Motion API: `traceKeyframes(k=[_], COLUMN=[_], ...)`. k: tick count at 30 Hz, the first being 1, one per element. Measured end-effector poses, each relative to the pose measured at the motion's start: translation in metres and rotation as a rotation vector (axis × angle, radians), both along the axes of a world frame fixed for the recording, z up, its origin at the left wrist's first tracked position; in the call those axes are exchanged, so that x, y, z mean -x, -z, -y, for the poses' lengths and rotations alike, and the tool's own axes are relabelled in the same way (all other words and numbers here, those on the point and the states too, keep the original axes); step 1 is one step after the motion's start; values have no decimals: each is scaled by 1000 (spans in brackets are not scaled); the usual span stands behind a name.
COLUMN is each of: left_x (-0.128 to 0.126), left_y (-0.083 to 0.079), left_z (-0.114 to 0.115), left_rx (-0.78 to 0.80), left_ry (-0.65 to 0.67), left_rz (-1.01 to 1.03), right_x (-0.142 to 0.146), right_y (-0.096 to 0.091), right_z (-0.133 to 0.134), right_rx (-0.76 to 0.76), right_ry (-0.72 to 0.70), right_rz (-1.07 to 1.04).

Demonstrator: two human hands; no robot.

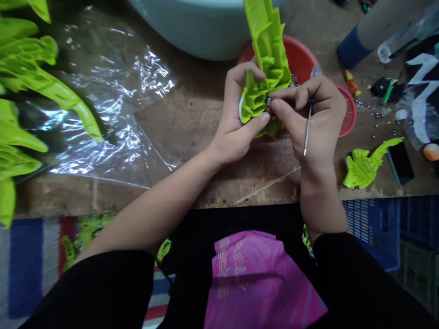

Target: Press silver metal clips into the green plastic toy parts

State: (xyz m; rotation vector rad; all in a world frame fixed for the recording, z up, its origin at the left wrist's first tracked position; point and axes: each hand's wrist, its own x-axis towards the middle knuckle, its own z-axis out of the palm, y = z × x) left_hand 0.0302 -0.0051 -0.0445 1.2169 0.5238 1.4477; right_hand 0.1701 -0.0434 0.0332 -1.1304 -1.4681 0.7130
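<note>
My left hand (236, 123) is wrapped round a lime-green plastic part (269, 50), holding it up over the bench with its ribbed inner side facing me. A small dark metal piece (269, 100) sits between the thumb and forefinger of my right hand (318, 109), up against the green part. The same right hand also keeps a thin screwdriver (307, 130) tucked in its fingers, with the shaft pointing down toward the wrist. Behind the hands stands a red bowl (303, 52) with small metal bits inside, partly hidden.
Lime-green parts (51, 87) are piled at the left beside clear plastic bags (113, 132). A large pale basin (195, 27) stands at the back. At right lie a red sieve-like dish (349, 112), loose metal balls, another green part (363, 167) and a phone-like dark slab (400, 162).
</note>
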Motion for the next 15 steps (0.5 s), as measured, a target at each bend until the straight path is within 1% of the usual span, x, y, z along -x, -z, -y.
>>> traceKeyframes(k=[4,7,11,15], left_x=[0,1,3,2], left_y=[-8,-14,-16,-18], left_z=[0,0,0,4], left_rx=[-93,-127,-175,-192], left_ry=[-10,8,13,21], left_rz=[-2,-9,-17,-23], right_x=[-2,-2,-2,-5], right_y=[-9,-16,-24,-29], right_z=[2,6,12,16], right_rx=[-34,-76,-110,-128], right_ry=[0,6,-15,-15], right_rz=[-9,-21,25,85])
